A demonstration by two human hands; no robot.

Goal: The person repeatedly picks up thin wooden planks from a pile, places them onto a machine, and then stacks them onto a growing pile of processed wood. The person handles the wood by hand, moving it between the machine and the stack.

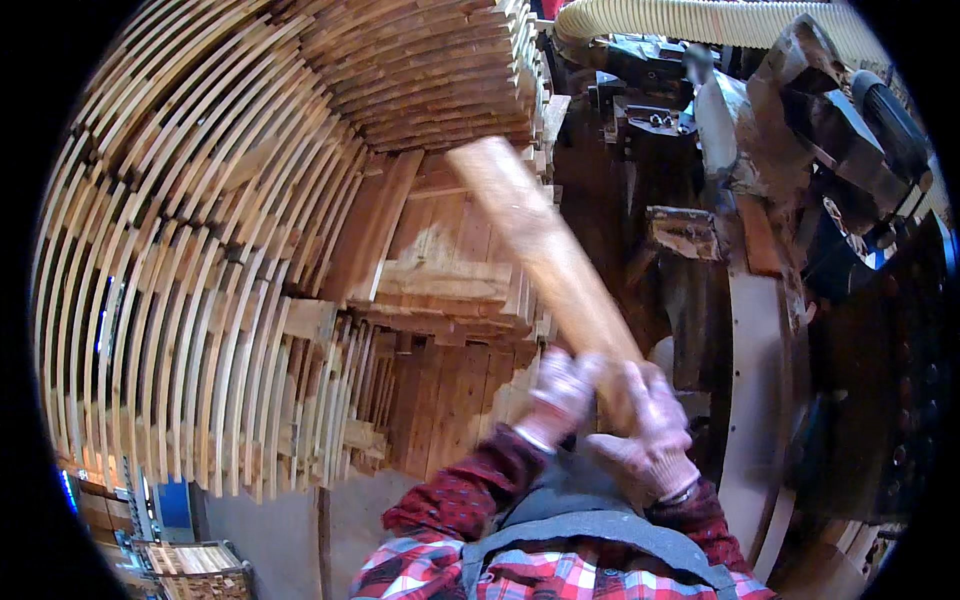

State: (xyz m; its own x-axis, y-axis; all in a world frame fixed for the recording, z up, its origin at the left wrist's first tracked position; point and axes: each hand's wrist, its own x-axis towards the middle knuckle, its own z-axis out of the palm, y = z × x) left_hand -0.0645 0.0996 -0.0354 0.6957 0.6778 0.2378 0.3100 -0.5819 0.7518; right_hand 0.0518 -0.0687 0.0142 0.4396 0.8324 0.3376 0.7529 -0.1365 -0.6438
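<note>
**Wooden board [545, 245] held near its lower end by left hand [563, 388] and right hand [655, 420]**

The left side is filled by a tall stack of boards [180, 330], seen edge-on in long rows set apart by narrow gaps. The right side is taken up by dark machinery [800, 110], the details of which are partly lost in shadow. At the back, a second stack [430, 85] is seen, its layers packed closely. Between the two stacks, a lower pile of planks [440, 225] is laid flat, and nearer the body a reddish wooden surface [440, 410] is shown. The top of the view is crossed by a ribbed, cream-coloured hose [720, 22]. Beside the machinery, a long pale rail [752, 400] is seen running lengthwise.

At the lower edge, a red plaid shirt [540, 578] and a dark apron [600, 505] are worn by the person.

The wooden board is held in front of the apron, slanted up and to the left, its far end seen over the flat pile. It is slightly blurred.

Both hands are covered by pale, pinkish gloves. The right hand is closed over the board's right edge, with the thumb laid toward the left. The left hand is curled in against the left edge; its fingers are blurred, and how tightly they are pressed cannot be told.
</note>
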